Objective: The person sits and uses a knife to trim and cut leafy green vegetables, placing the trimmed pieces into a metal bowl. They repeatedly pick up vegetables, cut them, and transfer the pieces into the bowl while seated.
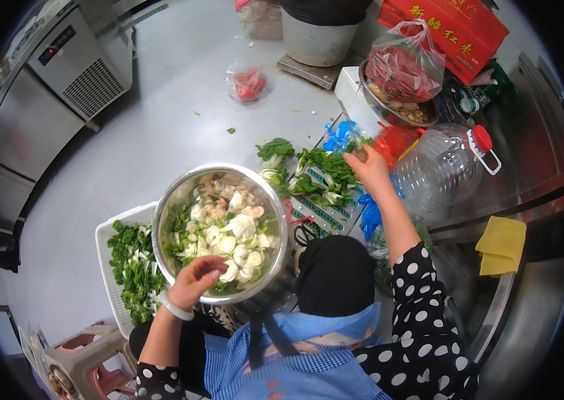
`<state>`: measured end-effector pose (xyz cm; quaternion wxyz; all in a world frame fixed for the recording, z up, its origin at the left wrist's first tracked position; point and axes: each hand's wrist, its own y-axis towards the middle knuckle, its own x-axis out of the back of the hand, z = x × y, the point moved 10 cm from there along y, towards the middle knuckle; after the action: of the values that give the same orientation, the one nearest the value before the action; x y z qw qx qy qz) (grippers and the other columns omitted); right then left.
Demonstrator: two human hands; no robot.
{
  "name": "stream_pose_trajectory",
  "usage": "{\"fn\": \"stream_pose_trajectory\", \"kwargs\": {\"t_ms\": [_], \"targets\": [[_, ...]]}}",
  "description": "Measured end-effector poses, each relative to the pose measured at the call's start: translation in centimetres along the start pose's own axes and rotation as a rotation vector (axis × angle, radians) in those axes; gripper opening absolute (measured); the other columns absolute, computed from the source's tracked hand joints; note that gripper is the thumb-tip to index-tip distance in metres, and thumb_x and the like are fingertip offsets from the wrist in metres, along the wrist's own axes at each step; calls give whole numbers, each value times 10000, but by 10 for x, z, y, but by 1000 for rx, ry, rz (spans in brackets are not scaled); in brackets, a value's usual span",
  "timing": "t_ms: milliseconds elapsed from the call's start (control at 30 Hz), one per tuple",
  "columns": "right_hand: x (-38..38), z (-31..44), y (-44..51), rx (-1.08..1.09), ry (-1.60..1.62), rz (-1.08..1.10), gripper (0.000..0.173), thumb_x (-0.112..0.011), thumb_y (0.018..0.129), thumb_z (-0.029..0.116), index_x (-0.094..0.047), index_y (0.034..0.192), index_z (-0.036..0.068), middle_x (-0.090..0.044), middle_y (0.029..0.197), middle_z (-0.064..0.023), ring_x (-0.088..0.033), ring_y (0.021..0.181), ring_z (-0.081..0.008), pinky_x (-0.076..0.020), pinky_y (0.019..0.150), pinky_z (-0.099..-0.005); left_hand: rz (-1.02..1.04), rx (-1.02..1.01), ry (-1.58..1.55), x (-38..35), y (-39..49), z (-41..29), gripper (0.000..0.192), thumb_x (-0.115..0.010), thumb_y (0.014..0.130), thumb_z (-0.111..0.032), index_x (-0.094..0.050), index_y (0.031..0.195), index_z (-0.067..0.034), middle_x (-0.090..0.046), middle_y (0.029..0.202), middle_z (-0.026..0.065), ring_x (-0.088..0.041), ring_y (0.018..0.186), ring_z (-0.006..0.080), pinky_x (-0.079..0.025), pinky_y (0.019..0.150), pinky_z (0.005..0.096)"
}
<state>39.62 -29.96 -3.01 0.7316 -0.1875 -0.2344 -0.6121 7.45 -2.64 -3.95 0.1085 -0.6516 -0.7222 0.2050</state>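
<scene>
A large steel bowl (282,220) holds cut-off pale vegetable bases (241,227), leafy scraps and brownish trimmings. My left hand (197,281), with a pale bangle at the wrist, is over the bowl's near rim; its fingers are curled loosely and nothing shows between them. Out to the right, my right hand (368,162) has its fingers at a small leafy green (357,144) beside blue plastic; whether it grips it cannot be told. Below that hand, several heads of leafy greens (337,169) lie on a green-slotted drain grate (319,200). Left of the bowl, a white plastic basket (108,270) holds more greens (129,265).
Right of the grate stand a large clear plastic jug (439,162) with a red cap and a bowl (429,120) under a bag of red produce (404,70). A bagged red item (249,84) lies on the floor ahead. Plastic stools (82,350) are at the lower left.
</scene>
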Motion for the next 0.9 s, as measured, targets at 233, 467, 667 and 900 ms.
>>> {"fn": "stream_pose_trajectory", "kwargs": {"t_ms": [233, 467, 667, 900], "targets": [[9, -210, 42, -275, -48, -211, 292, -654, 716, 261, -518, 851, 41, -534, 633, -26, -504, 528, -138, -403, 470, -277, -129, 151, -6, 17, 34, 18, 323, -560, 829, -138, -477, 1106, 4, -579, 1003, 116, -553, 927, 183, -442, 801, 287], [-10, -236, 95, -223, -299, -171, 433, -684, 661, 323, -529, 926, 17, -597, 802, -156, -580, 764, -310, -441, 678, -372, -197, 238, -84, 32, 59, 26, 337, -555, 823, -163, -469, 1111, -10, -571, 1013, 119, -549, 949, 210, -439, 825, 321], [-52, -235, 148, -163, -319, -106, 611, -727, 608, 388, -496, 1029, 10, -579, 922, -177, -517, 918, -353, -420, 756, -407, -267, 267, -157, 39, 70, 31, 357, -563, 818, -174, -463, 1114, -1, -567, 1017, 146, -551, 955, 243, -446, 831, 356], [-113, -259, 161, -258, -425, 39, 702, -747, 583, 367, -449, 1107, 7, -494, 1132, -184, -409, 1092, -371, -184, 1023, -442, -296, 352, -168, 39, 75, 46, 364, -560, 828, -203, -463, 1121, -11, -567, 1030, 142, -551, 961, 235, -442, 827, 340]]}}
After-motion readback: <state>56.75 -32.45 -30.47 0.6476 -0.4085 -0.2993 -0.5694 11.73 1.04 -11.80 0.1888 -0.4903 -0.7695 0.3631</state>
